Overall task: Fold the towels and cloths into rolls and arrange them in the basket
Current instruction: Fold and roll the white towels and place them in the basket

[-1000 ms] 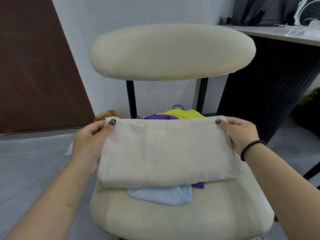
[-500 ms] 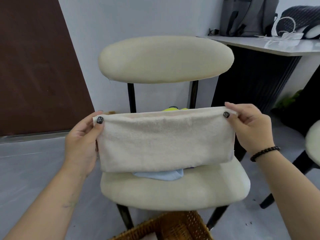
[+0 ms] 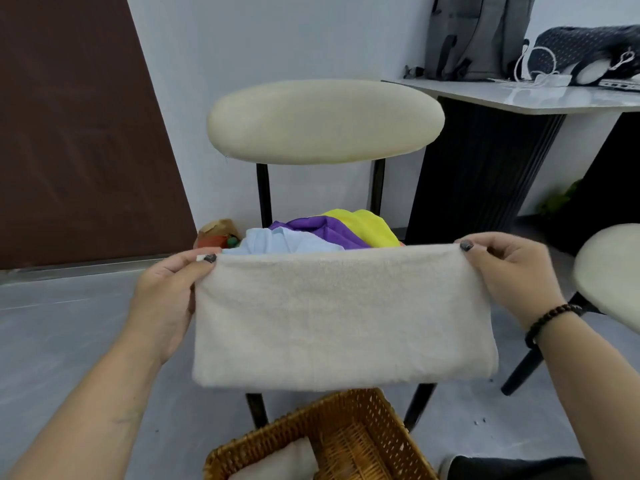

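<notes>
— What is your chair (image 3: 325,121) carrying right now?
— Loose cloths are lying piled on its seat: a light blue cloth (image 3: 277,242), a purple cloth (image 3: 320,230) and a yellow cloth (image 3: 367,225).
— And the floor (image 3: 62,327)?
— The wicker basket (image 3: 349,441) is sitting on it in front of you, holding a cream roll (image 3: 284,462).

Both my arms reach forward, raised. My left hand (image 3: 166,299) pinches one upper corner of the folded beige towel (image 3: 343,317), my right hand (image 3: 512,275) the other, thumbs facing me.
</notes>
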`<action>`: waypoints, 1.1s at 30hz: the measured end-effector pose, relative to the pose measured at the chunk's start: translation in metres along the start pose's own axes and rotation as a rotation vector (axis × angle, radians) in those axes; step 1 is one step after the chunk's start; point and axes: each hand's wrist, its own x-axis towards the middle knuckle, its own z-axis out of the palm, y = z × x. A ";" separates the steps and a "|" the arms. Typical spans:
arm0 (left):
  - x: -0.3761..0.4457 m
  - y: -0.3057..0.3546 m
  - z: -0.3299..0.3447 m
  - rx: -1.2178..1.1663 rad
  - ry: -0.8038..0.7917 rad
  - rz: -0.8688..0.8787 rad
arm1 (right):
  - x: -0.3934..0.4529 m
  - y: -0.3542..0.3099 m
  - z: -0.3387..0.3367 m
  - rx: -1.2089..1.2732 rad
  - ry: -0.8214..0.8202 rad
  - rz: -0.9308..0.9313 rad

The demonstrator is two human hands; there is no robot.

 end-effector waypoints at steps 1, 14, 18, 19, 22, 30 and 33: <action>0.005 -0.007 0.000 0.102 0.010 -0.015 | 0.004 0.006 0.003 -0.041 -0.054 0.066; 0.059 -0.040 0.025 0.459 0.089 0.056 | 0.061 0.048 0.064 -0.107 0.093 0.128; 0.072 -0.057 0.024 0.634 0.123 0.041 | 0.067 0.057 0.083 -0.160 0.080 0.151; 0.071 -0.061 0.025 0.705 0.140 0.044 | 0.068 0.061 0.087 -0.181 0.070 0.159; 0.063 -0.066 0.032 1.021 0.173 0.348 | 0.068 0.073 0.097 -0.311 0.007 0.128; 0.030 -0.091 0.088 1.195 -0.415 0.729 | 0.039 0.046 0.144 -0.449 -0.212 -0.666; 0.043 -0.089 0.093 1.224 -0.353 0.753 | 0.031 0.054 0.156 -0.531 -0.345 -0.584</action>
